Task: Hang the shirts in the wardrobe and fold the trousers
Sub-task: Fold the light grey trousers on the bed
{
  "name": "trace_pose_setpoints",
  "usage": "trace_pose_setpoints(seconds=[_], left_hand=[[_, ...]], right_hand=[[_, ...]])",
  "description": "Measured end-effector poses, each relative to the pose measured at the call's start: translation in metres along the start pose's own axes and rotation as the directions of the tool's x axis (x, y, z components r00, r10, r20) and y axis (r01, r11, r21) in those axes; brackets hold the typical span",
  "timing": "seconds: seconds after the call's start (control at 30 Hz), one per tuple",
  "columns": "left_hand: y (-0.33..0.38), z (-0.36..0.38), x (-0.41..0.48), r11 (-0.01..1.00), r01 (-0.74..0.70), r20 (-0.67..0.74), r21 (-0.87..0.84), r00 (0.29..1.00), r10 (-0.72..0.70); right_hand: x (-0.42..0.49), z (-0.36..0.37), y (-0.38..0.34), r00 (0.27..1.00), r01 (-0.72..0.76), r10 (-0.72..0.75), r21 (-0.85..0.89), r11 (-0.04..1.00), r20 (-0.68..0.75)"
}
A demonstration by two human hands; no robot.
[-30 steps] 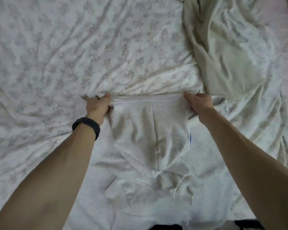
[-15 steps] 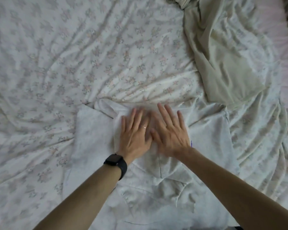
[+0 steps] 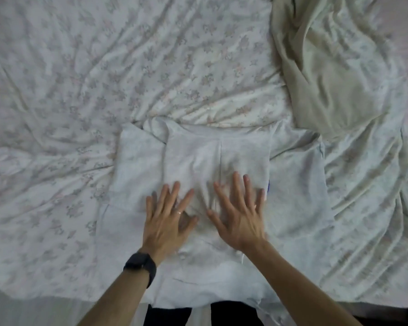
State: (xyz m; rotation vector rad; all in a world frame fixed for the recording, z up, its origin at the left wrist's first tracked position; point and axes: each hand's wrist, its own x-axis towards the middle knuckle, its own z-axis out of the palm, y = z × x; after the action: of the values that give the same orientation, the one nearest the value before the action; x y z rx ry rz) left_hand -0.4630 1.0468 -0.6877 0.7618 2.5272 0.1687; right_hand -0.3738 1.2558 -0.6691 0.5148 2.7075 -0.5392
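Low at centre frame, left hand (image 3: 167, 222) and right hand (image 3: 240, 217) lie flat, fingers spread, on pale grey trousers (image 3: 217, 158) part-folded on the bed (image 3: 104, 78); soft, light cloth, likely best gripped at its far corners.

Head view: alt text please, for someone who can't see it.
A person's left hand and right hand press flat, fingers spread, on a partly folded pale grey garment on a wrinkled floral bedsheet. A beige garment lies crumpled at the upper right; a black wristband is on the left wrist.
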Motion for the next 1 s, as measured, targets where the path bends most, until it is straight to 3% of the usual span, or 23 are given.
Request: trace_pose_setpoints(seconds=[0.1, 0.2, 0.3, 0.4, 0.47, 0.53, 0.6, 0.67, 0.73, 0.87, 1.0], left_hand=[[-0.024, 0.029, -0.061, 0.976, 0.216, 0.067, -0.010, 0.974, -0.215], [-0.040, 0.043, -0.110, 0.920, 0.382, 0.040, -0.091, 0.924, -0.380], [-0.056, 0.054, -0.148, 0.771, 0.574, 0.015, -0.275, 0.805, -0.593], [-0.069, 0.064, -0.181, 0.657, 0.645, 0.033, -0.391, 0.723, -0.690], [-0.073, 0.064, -0.188, 0.581, 0.659, 0.074, -0.477, 0.689, -0.721], [-0.076, 0.066, -0.197, 0.407, 0.633, 0.166, -0.658, 0.650, -0.742], [-0.086, 0.067, -0.201, 0.273, 0.624, 0.247, -0.732, 0.617, -0.747], [-0.096, 0.068, -0.212, 0.258, 0.683, 0.339, -0.684, 0.610, -0.716], [-0.106, 0.074, -0.220, 0.310, 0.706, 0.373, -0.636, 0.634, -0.678], [-0.110, 0.078, -0.245, 0.408, 0.683, 0.363, -0.606, 0.694, -0.622], [-0.126, 0.086, -0.267, 0.400, 0.648, 0.358, -0.648, 0.723, -0.591]], right_hand=[[-0.030, 0.021, 0.002, 0.994, -0.107, 0.107, -0.009, 0.994, 0.024], [-0.055, 0.025, 0.007, 0.982, -0.177, 0.180, 0.056, 0.983, -0.060], [-0.090, 0.027, 0.027, 0.865, -0.365, 0.441, 0.301, 0.881, -0.240], [-0.139, 0.045, 0.065, 0.661, -0.608, 0.743, 0.506, 0.612, -0.104], [-0.164, 0.062, 0.095, 0.566, -0.711, 0.821, 0.547, 0.442, 0.072], [-0.192, 0.075, 0.109, 0.564, -0.750, 0.814, 0.498, 0.435, 0.138], [-0.207, 0.077, 0.113, 0.590, -0.731, 0.799, 0.495, 0.470, 0.113], [-0.215, 0.076, 0.112, 0.559, -0.706, 0.820, 0.587, 0.395, 0.120], [-0.219, 0.077, 0.113, 0.539, -0.719, 0.808, 0.630, 0.294, 0.239], [-0.255, 0.100, 0.116, 0.573, -0.765, 0.717, 0.572, 0.296, 0.396], [-0.282, 0.118, 0.111, 0.579, -0.739, 0.700, 0.631, 0.235, 0.418]])
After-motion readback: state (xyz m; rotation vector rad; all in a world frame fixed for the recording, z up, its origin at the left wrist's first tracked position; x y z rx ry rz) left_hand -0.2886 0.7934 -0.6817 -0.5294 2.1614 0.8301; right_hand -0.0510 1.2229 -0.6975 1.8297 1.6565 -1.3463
